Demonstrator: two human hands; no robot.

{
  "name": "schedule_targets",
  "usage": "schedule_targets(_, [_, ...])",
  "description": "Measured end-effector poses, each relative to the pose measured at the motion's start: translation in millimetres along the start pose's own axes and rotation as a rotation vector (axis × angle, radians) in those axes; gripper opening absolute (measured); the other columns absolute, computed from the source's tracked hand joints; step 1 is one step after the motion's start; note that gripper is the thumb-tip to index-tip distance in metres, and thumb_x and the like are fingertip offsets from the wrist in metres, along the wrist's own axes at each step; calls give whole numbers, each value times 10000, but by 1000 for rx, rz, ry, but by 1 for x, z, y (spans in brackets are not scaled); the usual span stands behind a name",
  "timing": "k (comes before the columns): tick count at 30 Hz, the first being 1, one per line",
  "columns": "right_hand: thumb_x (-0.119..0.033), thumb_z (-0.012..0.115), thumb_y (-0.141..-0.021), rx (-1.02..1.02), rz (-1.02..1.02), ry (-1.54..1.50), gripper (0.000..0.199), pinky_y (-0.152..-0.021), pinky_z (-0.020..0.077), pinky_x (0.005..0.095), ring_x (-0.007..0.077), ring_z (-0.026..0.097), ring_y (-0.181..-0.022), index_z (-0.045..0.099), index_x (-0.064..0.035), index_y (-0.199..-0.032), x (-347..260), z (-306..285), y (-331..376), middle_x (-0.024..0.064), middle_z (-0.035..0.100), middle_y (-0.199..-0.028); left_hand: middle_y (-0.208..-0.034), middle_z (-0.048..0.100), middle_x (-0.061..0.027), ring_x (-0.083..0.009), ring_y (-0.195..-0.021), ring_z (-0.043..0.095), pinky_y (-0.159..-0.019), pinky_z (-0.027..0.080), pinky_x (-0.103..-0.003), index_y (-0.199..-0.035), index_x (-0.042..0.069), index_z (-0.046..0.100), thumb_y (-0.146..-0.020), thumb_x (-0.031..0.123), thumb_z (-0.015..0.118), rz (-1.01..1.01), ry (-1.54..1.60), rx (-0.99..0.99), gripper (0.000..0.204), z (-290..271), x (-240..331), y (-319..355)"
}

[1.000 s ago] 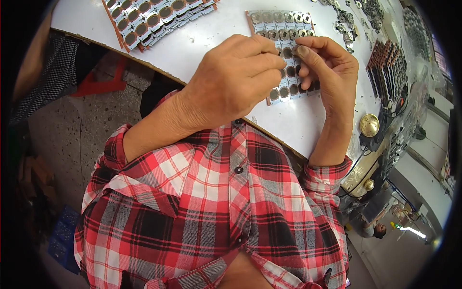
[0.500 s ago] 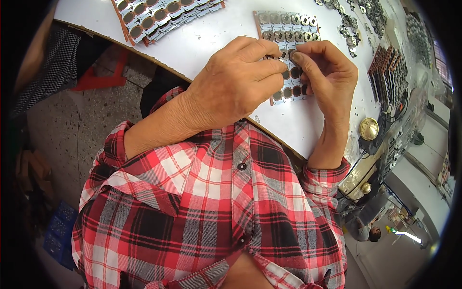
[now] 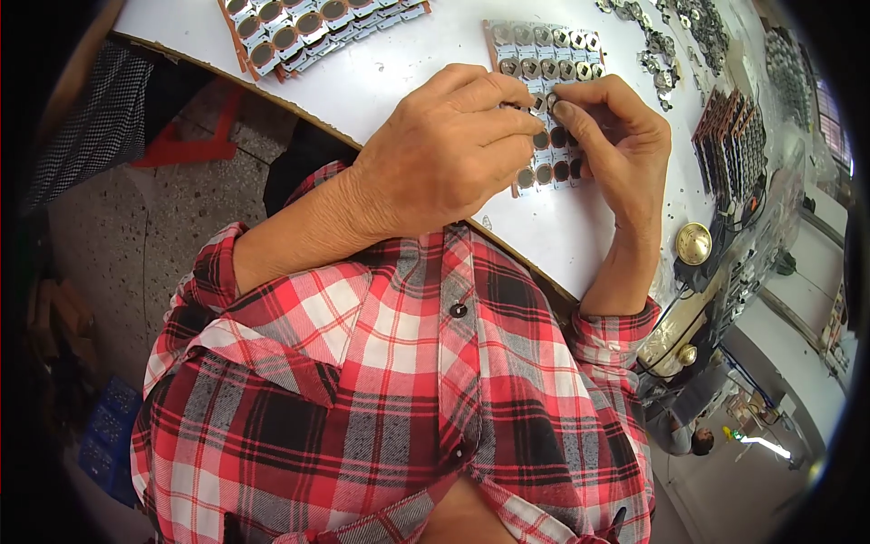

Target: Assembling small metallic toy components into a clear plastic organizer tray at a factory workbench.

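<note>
A light-coloured panel (image 3: 545,53) with reddish-brown edges lies on the white table under my hands. Its far rows carry round silver metal pieces (image 3: 547,69), some with a dark diamond-shaped opening; its near rows show bare dark round pads (image 3: 544,173). Between thumb and index finger, my right hand (image 3: 623,131) pinches a small round metal piece (image 3: 552,102) at the panel's middle rows. My left hand (image 3: 453,145) is beside it with fingers bent together at the panel; whatever is in them is mostly hidden by the fingers.
Stacked panels with dark round pads (image 3: 308,24) sit at the far left of the table (image 3: 399,82). Loose metal pieces (image 3: 662,68) are scattered at the far right. Another panel stack (image 3: 729,140) and a brass-coloured dome (image 3: 694,243) stand on the right. Another person (image 3: 684,435) is in the background.
Both hands stay over the same middle rows, with only slight finger movement. The round piece in my right fingers shows a little more. The whole view has shifted slightly.
</note>
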State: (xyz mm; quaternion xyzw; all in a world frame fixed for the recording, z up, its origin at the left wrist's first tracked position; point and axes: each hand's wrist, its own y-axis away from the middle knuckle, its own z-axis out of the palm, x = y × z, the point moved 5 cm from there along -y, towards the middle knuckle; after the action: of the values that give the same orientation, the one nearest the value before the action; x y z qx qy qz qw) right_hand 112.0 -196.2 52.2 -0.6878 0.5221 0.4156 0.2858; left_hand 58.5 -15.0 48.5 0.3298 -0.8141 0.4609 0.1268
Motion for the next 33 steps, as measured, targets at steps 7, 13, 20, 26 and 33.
schedule_targets(7, [-39,715,-925,32,13,-394,247,-475,463,207,73,572,-599,712,43,-1158,-11,-5,3,71,707,-904,-917,717,-108,-218,-841,702,-731,552,-284,-1039,9,735,-862,-21,735,-279,287,82,180,-13,-17,-2])
schedule_targets(13, [-16,687,-919,-83,61,-490,243,-486,509,227,109,613,-613,697,78,-1143,-20,10,6,118,720,-903,-931,740,-79,-134,-842,703,-768,549,-251,-1153,-3,694,-924,-1,705,-375,387,45,229,-10,-22,-2])
schedule_targets(20, [-19,713,-911,-31,113,-449,250,-479,494,219,94,608,-591,693,72,-1143,-16,13,5,101,720,-896,-931,751,-62,-123,-860,715,-780,550,-241,-1273,6,624,-926,-17,688,-450,422,15,354,-9,-22,-1])
schedule_targets(26, [2,737,-916,-91,66,-557,186,-487,520,196,62,629,-608,714,49,-1094,-14,14,4,58,706,-840,-942,756,-62,-125,-890,720,-779,549,-234,-1272,-5,623,-923,-16,696,-430,444,-39,357,-5,-23,-3])
schedule_targets(33, [-16,671,-960,25,285,-695,197,-400,459,195,57,540,-539,678,70,-1136,5,-10,0,55,640,-776,-1097,736,-101,-208,-981,720,-825,560,-297,-1240,8,650,-831,-1,772,-343,307,132,427,-12,-24,-1])
